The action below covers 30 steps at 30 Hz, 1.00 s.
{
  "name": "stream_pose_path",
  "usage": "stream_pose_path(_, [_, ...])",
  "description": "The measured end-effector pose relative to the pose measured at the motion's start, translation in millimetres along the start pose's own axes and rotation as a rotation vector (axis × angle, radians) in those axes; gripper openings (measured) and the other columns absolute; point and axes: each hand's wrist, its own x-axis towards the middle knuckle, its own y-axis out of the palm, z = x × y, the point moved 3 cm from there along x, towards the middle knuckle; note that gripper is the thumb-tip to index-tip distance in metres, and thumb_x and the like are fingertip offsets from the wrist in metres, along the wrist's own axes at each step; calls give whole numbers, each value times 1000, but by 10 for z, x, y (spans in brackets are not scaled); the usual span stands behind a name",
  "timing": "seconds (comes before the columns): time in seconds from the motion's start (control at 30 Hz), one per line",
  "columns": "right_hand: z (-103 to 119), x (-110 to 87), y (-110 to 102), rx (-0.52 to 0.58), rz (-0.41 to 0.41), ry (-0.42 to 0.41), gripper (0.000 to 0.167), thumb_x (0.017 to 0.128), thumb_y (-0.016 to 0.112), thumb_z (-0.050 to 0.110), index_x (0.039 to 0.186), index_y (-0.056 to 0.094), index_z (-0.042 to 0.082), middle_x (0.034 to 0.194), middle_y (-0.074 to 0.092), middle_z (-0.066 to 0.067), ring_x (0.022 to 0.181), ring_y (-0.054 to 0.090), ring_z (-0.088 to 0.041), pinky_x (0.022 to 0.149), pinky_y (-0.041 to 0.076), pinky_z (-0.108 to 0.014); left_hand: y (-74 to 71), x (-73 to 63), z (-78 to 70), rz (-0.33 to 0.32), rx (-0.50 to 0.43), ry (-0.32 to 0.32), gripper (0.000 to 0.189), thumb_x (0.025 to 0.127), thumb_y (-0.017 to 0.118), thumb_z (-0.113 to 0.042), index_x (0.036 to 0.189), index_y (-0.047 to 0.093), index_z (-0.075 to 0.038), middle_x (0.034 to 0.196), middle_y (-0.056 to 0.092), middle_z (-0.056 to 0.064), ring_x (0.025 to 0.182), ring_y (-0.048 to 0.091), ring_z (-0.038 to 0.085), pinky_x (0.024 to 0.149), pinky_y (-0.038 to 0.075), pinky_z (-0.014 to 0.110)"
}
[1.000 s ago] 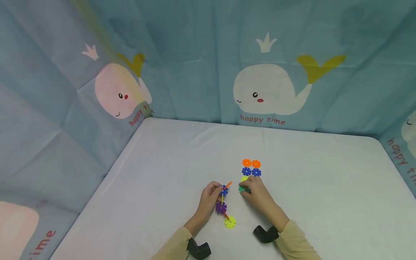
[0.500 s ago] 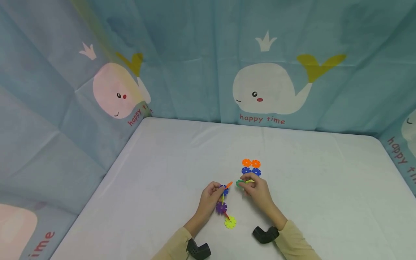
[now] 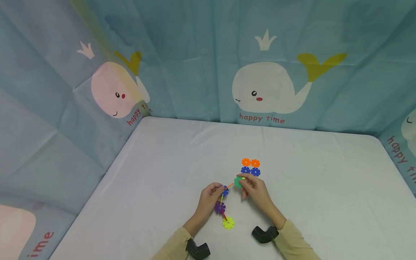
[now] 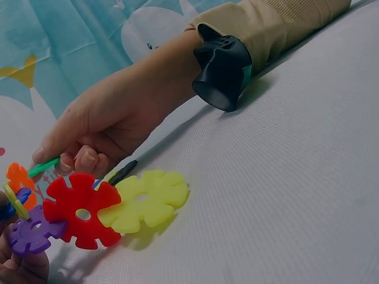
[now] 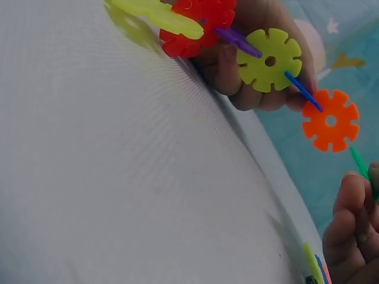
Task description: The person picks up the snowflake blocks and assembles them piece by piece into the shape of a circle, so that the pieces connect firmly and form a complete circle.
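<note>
My left hand [image 3: 208, 199] pinches a chain of slotted snowflake discs at its blue disc [image 3: 225, 191]. From there the chain runs down through a yellow-green disc [image 5: 260, 70], a purple disc [image 3: 220, 208] and a red disc [image 4: 72, 204] to a yellow disc [image 3: 228, 223] at the low end. An orange disc [image 5: 317, 131] juts from the blue one toward the right. My right hand [image 3: 258, 189] pinches a green disc [image 3: 238, 181] by thumb and fingers, its edge right at the orange disc's rim. Whether the two slots engage cannot be told.
Beyond the right hand, two orange discs [image 3: 246, 162] and two blue discs [image 3: 255, 172] lie in paired rows on the white table [image 3: 325, 187]. Yellow there is mostly hidden by the hand. A whale-print curtain [image 3: 195, 79] stands behind the table.
My right hand has lifted the green disc off the table rows and brought it left to the orange disc. My left hand has hardly moved, its chain shifting slightly.
</note>
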Motion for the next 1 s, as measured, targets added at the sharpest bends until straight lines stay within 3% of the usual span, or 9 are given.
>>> stream_pose_path(0.23, [197,-16,21,-36,66,-35,24,89,50,-4,111,51,-12,57,48,-20,42,44,-23,42,36,-22,1,0,11,4,37,21,15,89,53,-6,91,56,8,66,46,-2,56,39,6,51,33,17])
stream_pose_path(0.4, [161,-14,30,23,87,-29,21,89,50,-4,108,46,-12,63,50,-22,46,47,-30,44,39,-23,5,-4,21,15,41,11,15,90,53,-6,91,57,8,63,46,0,54,40,7,49,34,17])
stream_pose_path(0.67, [169,-31,14,28,55,-51,18,87,52,-7,104,53,-11,62,50,-20,45,47,-26,42,38,-24,0,-13,25,19,73,0,17,91,52,-9,94,57,7,62,50,-1,52,42,7,47,36,17])
stream_pose_path(1.0, [166,-22,19,21,107,-13,19,89,51,-3,106,54,-10,59,48,-22,42,43,-22,41,38,-23,0,-1,20,44,52,20,15,89,54,-5,89,57,10,61,48,1,51,41,6,46,35,17])
